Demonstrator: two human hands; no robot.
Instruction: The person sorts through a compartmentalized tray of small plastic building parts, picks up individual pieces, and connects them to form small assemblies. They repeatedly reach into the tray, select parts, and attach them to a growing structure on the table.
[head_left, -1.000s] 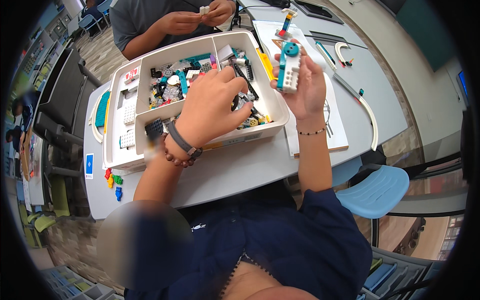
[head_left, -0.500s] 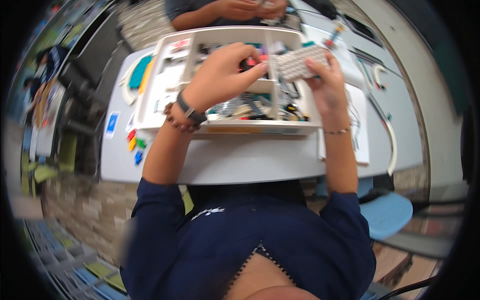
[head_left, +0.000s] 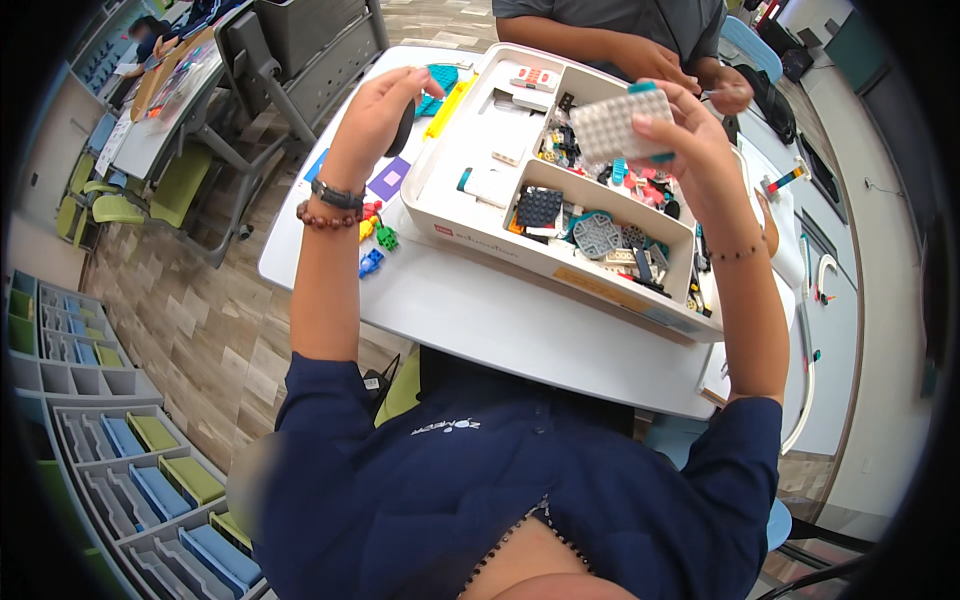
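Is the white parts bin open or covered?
Open: the white bin is uncovered, with loose building pieces visible inside.

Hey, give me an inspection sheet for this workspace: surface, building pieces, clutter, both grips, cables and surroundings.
Surface: pale table under the box and loose pieces.
Job's things: open white box with mixed pieces in its compartments; white studded block with teal parts.
Clutter: small coloured pieces and a purple card left of the box; white curved strip on the right.
Left grip: raised left of the box, holding a dark piece, partly hidden.
Right grip: holding the block above the box.
Cables: thin line by the right wall may be a cord; too small to tell.
Surroundings: another person's hand beyond the box; green chair and storage trays on the left.
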